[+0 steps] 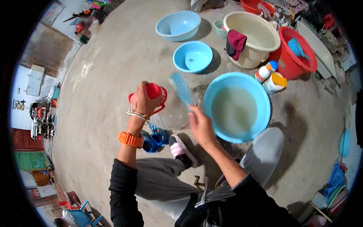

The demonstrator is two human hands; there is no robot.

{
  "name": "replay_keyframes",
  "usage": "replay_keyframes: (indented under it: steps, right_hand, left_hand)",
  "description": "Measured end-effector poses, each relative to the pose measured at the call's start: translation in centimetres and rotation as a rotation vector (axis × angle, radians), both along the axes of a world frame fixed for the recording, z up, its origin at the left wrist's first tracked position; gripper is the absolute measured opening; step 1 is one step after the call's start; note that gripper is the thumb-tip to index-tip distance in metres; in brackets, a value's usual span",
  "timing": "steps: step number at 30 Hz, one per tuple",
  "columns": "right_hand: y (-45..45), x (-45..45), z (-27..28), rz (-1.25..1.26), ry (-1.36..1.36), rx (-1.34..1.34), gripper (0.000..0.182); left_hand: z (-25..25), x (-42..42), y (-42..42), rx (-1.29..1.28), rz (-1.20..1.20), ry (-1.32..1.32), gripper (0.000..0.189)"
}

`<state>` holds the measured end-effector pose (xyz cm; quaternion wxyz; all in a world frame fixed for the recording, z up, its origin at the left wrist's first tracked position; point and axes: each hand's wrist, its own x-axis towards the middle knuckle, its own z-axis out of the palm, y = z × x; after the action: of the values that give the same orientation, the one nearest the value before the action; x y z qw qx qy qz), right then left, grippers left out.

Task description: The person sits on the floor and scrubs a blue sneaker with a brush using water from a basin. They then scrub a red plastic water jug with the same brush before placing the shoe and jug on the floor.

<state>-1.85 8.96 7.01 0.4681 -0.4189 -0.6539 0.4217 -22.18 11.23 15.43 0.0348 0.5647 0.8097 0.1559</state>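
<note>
My left hand [141, 100] grips a red plastic clog or sandal [154, 91], partly hidden by the fingers. In my right hand [202, 126] is a light-blue brush [181, 88], blurred and angled up and left; its bristles cannot be made out. The brush is apart from the red shoe. To the right of my right hand stands a blue basin [208, 107] holding cloudy water [235, 109]. A pair of blue clogs [154, 140] sits on the floor below my left hand, beside my foot in a pink-and-white slipper [178, 150].
Two blue basins [178, 27] [192, 58] stand ahead. A cream tub [249, 56] of water has a dark red cloth [236, 42] over its rim. Near it are a red bucket [283, 62] with a blue dipper [296, 46] and two white bottles [263, 74] [272, 85].
</note>
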Motion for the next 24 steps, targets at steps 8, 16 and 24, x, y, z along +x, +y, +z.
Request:
replay_keyframes:
  steps: [8, 16, 24]
  right_hand:
    - [1.7, 8.0, -10.2, -0.145, -0.352, -0.166, 0.019]
    - [3.6, 15.1, -19.9, -0.418, -0.749, -0.440, 0.027]
    - [0.9, 12.9, -14.0, -0.365, -0.374, -0.300, 0.021]
  left_hand:
    - [-0.9, -0.7, -0.7, 0.000, 0.022, -0.020, 0.060]
    - [0.7, 0.9, 0.1, -0.039, 0.018, -0.079, 0.065]
    - [1.1, 0.7, -0.2, -0.043, 0.050, -0.041, 0.061]
